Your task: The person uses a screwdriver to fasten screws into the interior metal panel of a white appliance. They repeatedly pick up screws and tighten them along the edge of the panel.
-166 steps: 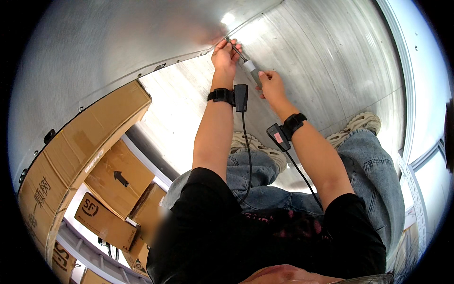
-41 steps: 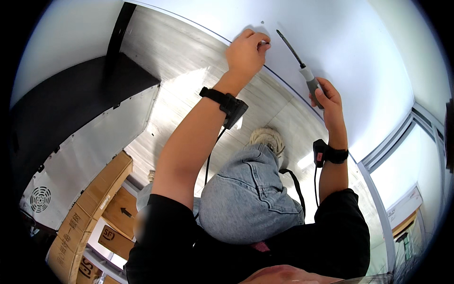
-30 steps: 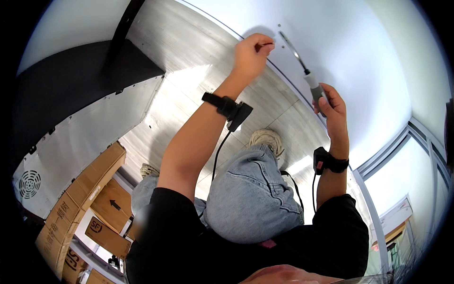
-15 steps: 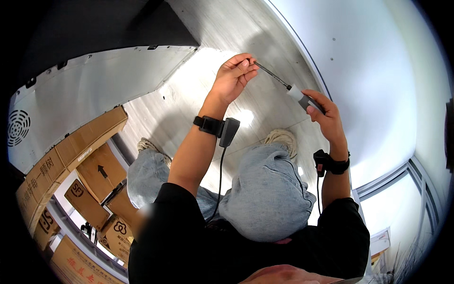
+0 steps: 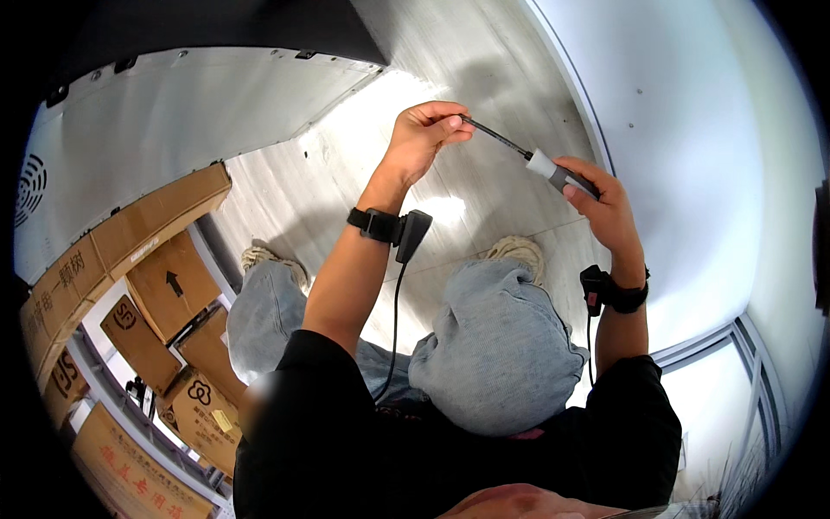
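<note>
A screwdriver (image 5: 543,164) with a grey and white handle and a thin dark shaft is held up above the floor, slanting from upper left to lower right. My right hand (image 5: 595,195) wraps round its handle. At the far end, the thumb and fingers of my left hand (image 5: 432,134) pinch the shaft's tip. Whether a small part sits at that tip is hidden by the fingers. Each wrist carries a black strap with a small black device, the left one (image 5: 413,235) and the right one (image 5: 596,290), each trailing a cable.
A metal cabinet panel (image 5: 190,108) with a round vent stands at the left. Below it are several cardboard boxes (image 5: 173,285) on a grey rack. A white panel (image 5: 666,156) rises close on the right. My bent knees are over the light wood floor (image 5: 354,147).
My hands hold nearly the same pose on the screwdriver, with the right hand slightly lower. The surroundings have shifted a little in the picture, as the view has moved.
</note>
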`<state>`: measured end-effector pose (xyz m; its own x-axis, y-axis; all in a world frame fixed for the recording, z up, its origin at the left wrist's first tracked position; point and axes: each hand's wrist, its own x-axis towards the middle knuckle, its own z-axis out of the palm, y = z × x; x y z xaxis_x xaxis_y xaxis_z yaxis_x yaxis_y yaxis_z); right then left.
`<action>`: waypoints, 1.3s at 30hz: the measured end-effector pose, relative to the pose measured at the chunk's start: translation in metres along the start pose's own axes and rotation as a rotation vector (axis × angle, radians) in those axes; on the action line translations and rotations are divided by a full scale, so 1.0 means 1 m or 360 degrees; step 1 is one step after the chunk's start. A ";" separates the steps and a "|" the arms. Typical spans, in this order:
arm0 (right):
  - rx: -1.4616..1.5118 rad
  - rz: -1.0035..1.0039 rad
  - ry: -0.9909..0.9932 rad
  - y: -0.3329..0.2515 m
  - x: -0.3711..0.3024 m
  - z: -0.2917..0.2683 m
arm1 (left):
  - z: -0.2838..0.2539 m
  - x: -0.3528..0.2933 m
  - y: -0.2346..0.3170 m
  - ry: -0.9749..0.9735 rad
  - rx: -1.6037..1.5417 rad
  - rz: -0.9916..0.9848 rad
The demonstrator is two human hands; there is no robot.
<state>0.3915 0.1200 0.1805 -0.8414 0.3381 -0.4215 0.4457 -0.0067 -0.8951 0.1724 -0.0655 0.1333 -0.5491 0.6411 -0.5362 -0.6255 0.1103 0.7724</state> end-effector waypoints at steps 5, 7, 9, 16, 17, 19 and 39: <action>-0.0165 -0.0197 -0.0085 -0.012 0.024 0.007 | -0.020 -0.009 0.011 0.0098 0.0406 0.0055; -0.0283 -0.0266 -0.0122 -0.023 0.038 0.013 | -0.033 -0.013 0.020 0.0112 0.0450 0.0038; -0.0405 -0.0244 -0.0202 -0.044 0.047 0.023 | -0.050 -0.019 0.029 0.0133 0.0499 -0.0029; -0.0749 -0.0277 -0.0404 -0.091 0.084 0.052 | -0.097 -0.031 0.032 0.0153 0.0011 -0.0058; -0.0807 -0.0297 -0.0421 -0.095 0.087 0.056 | -0.104 -0.031 0.029 0.0127 -0.0098 -0.0069; -0.0939 -0.0328 -0.0462 -0.100 0.089 0.065 | -0.116 -0.030 0.015 0.0070 -0.0333 -0.0092; -0.1181 0.0170 -0.0192 -0.041 0.145 0.223 | -0.210 0.035 -0.038 0.0517 -0.1214 -0.0337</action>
<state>0.1832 -0.0402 0.1241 -0.7906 0.2655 -0.5518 0.5795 0.6157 -0.5340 0.0602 -0.2067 0.0138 -0.4372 0.4024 -0.8043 -0.8709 -0.4128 0.2669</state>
